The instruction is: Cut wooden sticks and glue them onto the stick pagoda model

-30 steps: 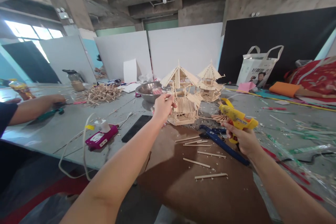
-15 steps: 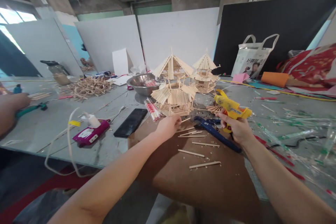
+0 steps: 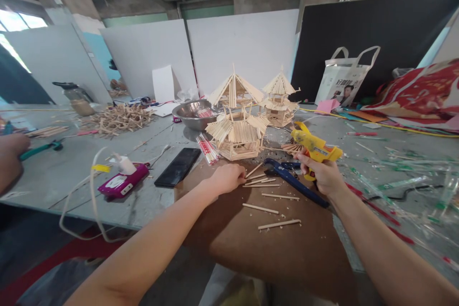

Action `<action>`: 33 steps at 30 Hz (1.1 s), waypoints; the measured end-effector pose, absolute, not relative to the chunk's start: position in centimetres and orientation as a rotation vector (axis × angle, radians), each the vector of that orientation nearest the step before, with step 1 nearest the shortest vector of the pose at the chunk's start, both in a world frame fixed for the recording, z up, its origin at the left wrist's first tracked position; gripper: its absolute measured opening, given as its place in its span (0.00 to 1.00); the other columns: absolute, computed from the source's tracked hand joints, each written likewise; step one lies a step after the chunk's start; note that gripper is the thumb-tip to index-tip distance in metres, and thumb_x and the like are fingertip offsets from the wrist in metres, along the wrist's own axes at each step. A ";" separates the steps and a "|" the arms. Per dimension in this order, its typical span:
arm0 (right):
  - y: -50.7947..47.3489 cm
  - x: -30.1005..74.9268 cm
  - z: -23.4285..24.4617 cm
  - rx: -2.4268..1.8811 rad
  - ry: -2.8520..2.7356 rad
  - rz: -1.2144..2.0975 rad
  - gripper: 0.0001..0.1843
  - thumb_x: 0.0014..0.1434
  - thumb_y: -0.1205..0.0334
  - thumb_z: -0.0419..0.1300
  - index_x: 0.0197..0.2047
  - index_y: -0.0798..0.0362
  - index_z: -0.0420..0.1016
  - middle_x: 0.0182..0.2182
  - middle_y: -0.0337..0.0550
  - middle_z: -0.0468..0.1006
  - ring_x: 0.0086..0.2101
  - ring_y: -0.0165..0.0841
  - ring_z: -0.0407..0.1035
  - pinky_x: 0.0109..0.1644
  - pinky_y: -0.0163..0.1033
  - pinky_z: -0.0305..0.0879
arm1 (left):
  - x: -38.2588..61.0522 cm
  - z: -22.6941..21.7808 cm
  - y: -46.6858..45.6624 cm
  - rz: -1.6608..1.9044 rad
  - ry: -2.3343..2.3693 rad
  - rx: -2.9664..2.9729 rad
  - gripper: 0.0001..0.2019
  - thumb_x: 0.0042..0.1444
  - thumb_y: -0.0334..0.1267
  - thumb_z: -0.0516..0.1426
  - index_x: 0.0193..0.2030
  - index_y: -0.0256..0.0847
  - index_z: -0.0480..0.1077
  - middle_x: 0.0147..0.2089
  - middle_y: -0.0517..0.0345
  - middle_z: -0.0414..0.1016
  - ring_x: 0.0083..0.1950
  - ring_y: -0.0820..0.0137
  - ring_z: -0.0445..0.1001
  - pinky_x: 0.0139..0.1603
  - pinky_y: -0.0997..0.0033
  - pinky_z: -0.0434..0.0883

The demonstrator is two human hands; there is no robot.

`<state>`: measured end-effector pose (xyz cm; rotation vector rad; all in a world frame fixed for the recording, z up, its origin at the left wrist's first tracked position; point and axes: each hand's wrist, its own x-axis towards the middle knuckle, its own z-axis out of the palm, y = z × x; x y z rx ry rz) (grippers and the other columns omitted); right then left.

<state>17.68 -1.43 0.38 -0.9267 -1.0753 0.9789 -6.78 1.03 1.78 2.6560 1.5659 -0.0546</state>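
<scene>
My left hand (image 3: 229, 179) is low over the brown board (image 3: 229, 229), its fingers pinched at the end of a short wooden stick (image 3: 254, 170). Several more cut sticks (image 3: 280, 196) lie on the board beside and in front of it. In my right hand (image 3: 321, 174) is a yellow glue gun (image 3: 313, 145), its nozzle end pointing up and left. Just beyond my left hand stands a small pavilion (image 3: 238, 134) built of sticks, with a stepped, partly open roof. Blue-handled pliers (image 3: 296, 182) lie between my two hands.
A second stick pavilion (image 3: 279, 100) and a metal bowl (image 3: 193, 114) stand farther back. On the left are a black phone (image 3: 178, 167), a purple power strip (image 3: 124, 179), a stick pile (image 3: 122, 120) and another person's hand (image 3: 12, 153). Plastic wrappers (image 3: 405, 181) litter the right.
My left hand has moved slightly down and toward me, and the stick at its fingers is lower, nearer the loose sticks. The glue gun stays nearly still. The other person's hand shifted left.
</scene>
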 end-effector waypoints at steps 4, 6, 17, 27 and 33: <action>-1.5 17.7 0.5 -0.934 -1.076 0.978 0.12 0.39 0.59 0.64 0.25 0.53 0.67 0.16 0.32 0.66 0.14 0.21 0.56 0.16 0.29 0.52 | -7.4 2.9 0.8 -0.191 1.533 2.725 0.09 0.48 0.36 0.49 0.31 0.38 0.69 0.31 0.49 0.73 0.34 0.66 0.70 0.32 0.72 0.63; -1.5 17.7 0.4 -0.929 -1.080 0.981 0.12 0.39 0.58 0.64 0.25 0.53 0.67 0.14 0.31 0.64 0.14 0.21 0.56 0.16 0.28 0.51 | -8.0 3.9 0.6 -0.189 1.537 2.711 0.09 0.48 0.32 0.48 0.31 0.37 0.68 0.32 0.48 0.73 0.33 0.67 0.70 0.31 0.73 0.63; -1.3 17.6 -0.2 -0.912 -1.071 1.010 0.12 0.41 0.58 0.64 0.26 0.53 0.67 0.17 0.34 0.67 0.15 0.22 0.57 0.16 0.29 0.53 | -11.5 8.6 -0.7 0.739 1.277 1.865 0.24 0.49 0.34 0.51 0.54 0.38 0.54 0.25 0.65 0.65 0.20 0.78 0.67 0.23 0.77 0.65; -1.6 17.4 0.0 -0.919 -1.080 1.003 0.12 0.39 0.59 0.64 0.26 0.53 0.67 0.19 0.35 0.68 0.15 0.22 0.57 0.15 0.30 0.54 | -8.9 9.7 1.8 1.188 1.172 1.441 0.09 0.46 0.39 0.57 0.27 0.34 0.62 0.19 0.62 0.66 0.16 0.78 0.67 0.17 0.80 0.65; -1.5 17.5 -0.1 -0.910 -1.097 0.998 0.10 0.41 0.60 0.64 0.27 0.51 0.68 0.17 0.34 0.66 0.15 0.22 0.56 0.15 0.30 0.53 | -5.1 9.2 3.1 1.207 0.993 1.312 0.04 0.49 0.32 0.54 0.27 0.35 0.61 0.18 0.64 0.65 0.16 0.79 0.66 0.18 0.79 0.66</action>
